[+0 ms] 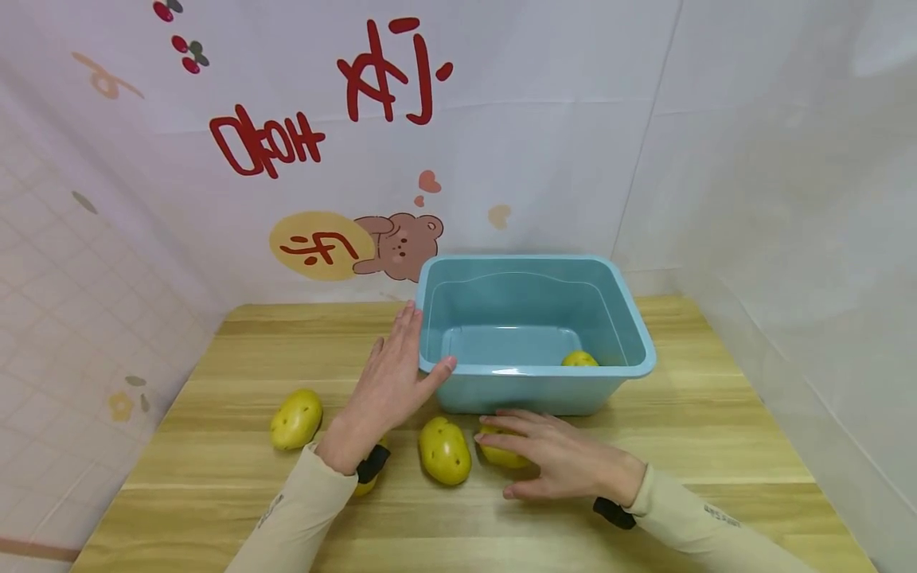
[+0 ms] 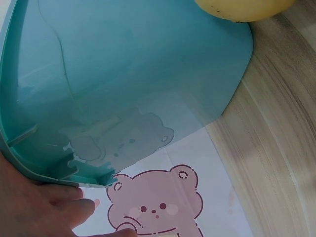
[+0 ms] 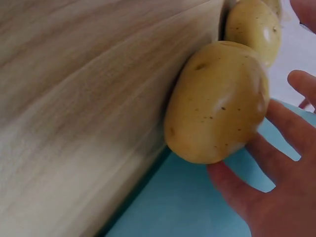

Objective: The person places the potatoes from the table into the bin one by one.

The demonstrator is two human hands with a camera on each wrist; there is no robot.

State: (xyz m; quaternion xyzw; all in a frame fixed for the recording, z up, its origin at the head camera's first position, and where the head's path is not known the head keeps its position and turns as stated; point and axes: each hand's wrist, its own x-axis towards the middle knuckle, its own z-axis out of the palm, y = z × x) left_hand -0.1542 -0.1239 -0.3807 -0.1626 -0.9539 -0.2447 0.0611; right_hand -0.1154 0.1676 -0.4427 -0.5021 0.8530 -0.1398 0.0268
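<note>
My left hand (image 1: 392, 383) rests at the near left corner of a light blue plastic bin (image 1: 530, 391), fingers straight along its left side and thumb at the front rim. In the left wrist view, its fingers lie by the bin's rim (image 2: 103, 178). My right hand (image 1: 566, 455) reaches over a yellow potato (image 1: 501, 454) just in front of the bin. Its fingers are spread and the thumb stands away from the potato. Seen from the right wrist, fingertips touch or nearly touch the far side of that potato (image 3: 217, 103).
Another potato (image 1: 445, 451) lies between my hands. One potato (image 1: 297, 419) sits at the left, and another (image 1: 366, 484) is partly hidden under my left wrist. Inside the bin lies one potato (image 1: 579, 359). A printed white curtain (image 1: 544, 159) hangs behind the wooden table (image 1: 716, 446).
</note>
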